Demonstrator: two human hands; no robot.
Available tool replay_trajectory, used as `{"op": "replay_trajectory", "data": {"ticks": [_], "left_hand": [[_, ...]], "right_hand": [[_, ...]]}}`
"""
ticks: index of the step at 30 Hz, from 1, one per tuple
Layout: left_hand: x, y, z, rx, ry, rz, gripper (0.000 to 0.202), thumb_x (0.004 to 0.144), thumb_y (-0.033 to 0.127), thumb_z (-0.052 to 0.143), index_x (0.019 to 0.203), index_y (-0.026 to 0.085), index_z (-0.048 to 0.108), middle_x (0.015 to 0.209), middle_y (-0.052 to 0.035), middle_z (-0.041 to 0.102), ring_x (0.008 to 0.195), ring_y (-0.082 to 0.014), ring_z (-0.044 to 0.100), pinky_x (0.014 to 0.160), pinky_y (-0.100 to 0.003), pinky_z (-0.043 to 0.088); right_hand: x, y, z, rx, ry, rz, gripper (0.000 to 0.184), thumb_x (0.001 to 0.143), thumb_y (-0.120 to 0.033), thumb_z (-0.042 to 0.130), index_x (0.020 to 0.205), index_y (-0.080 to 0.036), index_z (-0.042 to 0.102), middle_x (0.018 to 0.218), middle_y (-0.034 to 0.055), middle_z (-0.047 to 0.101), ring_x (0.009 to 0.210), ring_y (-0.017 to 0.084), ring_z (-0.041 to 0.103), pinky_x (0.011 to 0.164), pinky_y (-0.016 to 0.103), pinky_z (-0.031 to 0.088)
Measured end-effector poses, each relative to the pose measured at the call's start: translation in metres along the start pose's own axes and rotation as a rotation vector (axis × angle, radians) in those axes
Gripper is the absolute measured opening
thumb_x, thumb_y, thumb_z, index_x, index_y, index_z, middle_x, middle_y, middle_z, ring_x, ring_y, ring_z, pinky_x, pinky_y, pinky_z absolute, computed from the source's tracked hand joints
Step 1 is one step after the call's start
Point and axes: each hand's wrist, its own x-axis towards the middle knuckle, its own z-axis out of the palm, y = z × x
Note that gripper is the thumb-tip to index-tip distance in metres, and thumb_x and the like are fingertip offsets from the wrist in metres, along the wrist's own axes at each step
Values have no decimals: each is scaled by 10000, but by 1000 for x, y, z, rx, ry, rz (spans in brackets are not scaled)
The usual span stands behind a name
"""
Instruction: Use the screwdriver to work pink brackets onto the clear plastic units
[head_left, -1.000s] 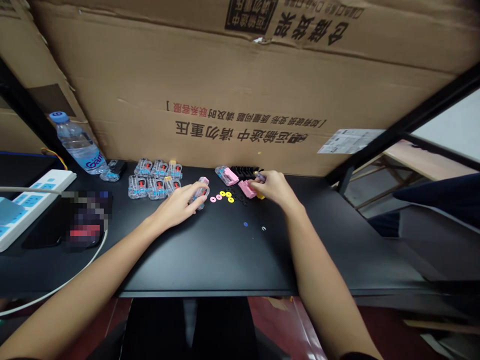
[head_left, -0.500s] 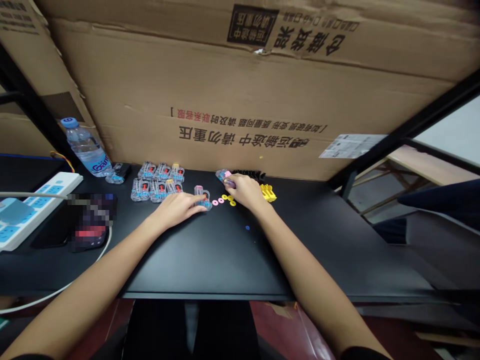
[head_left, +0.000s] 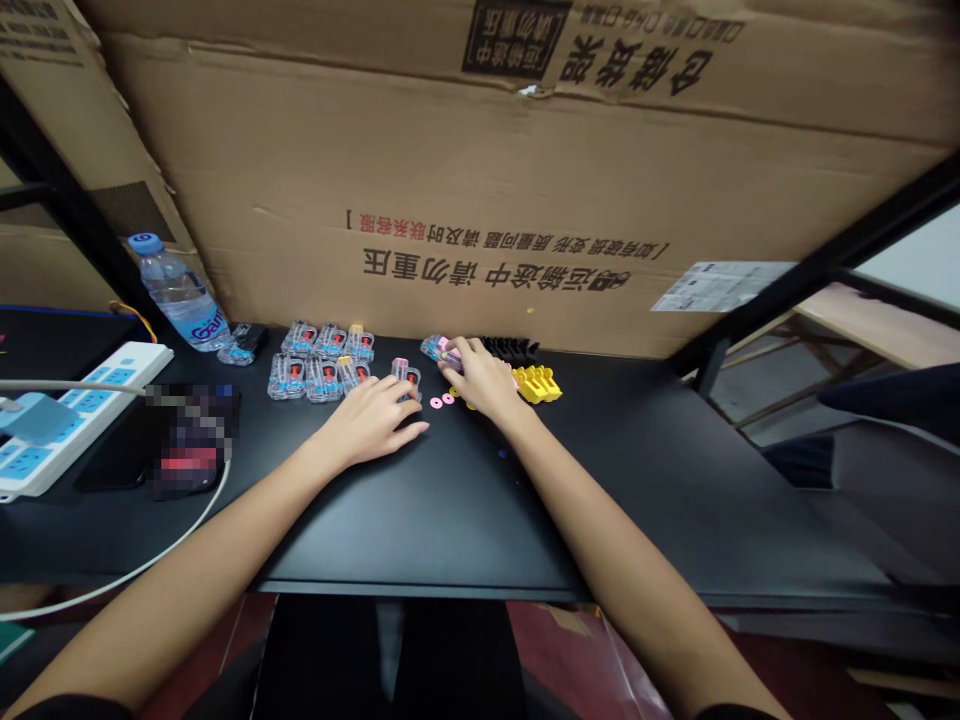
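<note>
Left hand point(head_left: 371, 420) half open, flat on the black table point(head_left: 420, 510), holding nothing, fingertips just beside one clear clip point(head_left: 405, 378). Right hand point(head_left: 480, 380) curled, gripping one pink clear clip point(head_left: 435, 347) at the far side. Six more clear clips point(head_left: 324, 380) in two rows to the left. Two pink rings point(head_left: 436, 403) between the hands. One yellow block point(head_left: 536, 385) to the right. One water bottle point(head_left: 180, 290) far left.

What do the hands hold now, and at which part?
The right hand pinches a clear-and-pink plastic part at its near end; the left hand seems to hold nothing.
</note>
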Motion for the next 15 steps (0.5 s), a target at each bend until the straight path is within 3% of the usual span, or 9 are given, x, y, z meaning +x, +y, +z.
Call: {"op": "replay_trajectory", "data": {"ticks": [5,8,11,15], "left_hand": [[-1,-6,0,-12,-65,-61,389,1113,439,550,1197,150,795,1314,-127,771,1179,-305,735,1026,-455,566],[-1,-12,4,19,-77,-105,430,1101,457,566,1340,148,749,1498,-170,682,1358,-342,668,1137,-499,525],[-1,-20,12,43,-98,-157,550,1110,490,536,1520,136,629,1647,-189,555,1551,-342,511,1284,-518,403],[1,-25,17,56,-62,-246,693,1123,489,488,1664,60,434,1752,-234,378,1663,-345,334,1383,-549,218]], "right_hand": [[0,-4,-1,-24,-32,31,392,1064,-401,559,1406,-215,611,1392,179,693,1148,386,735,870,449,577],[0,-6,-5,-27,-13,54,376,1027,-375,600,1371,-225,619,1305,171,726,1101,377,743,863,438,563],[-1,-7,-12,14,58,68,365,984,-358,634,1327,-232,632,1284,169,732,1067,362,745,852,421,548],[-11,-4,-26,260,168,45,367,901,-379,715,1237,-250,645,1161,105,786,979,306,741,792,361,520]]}}
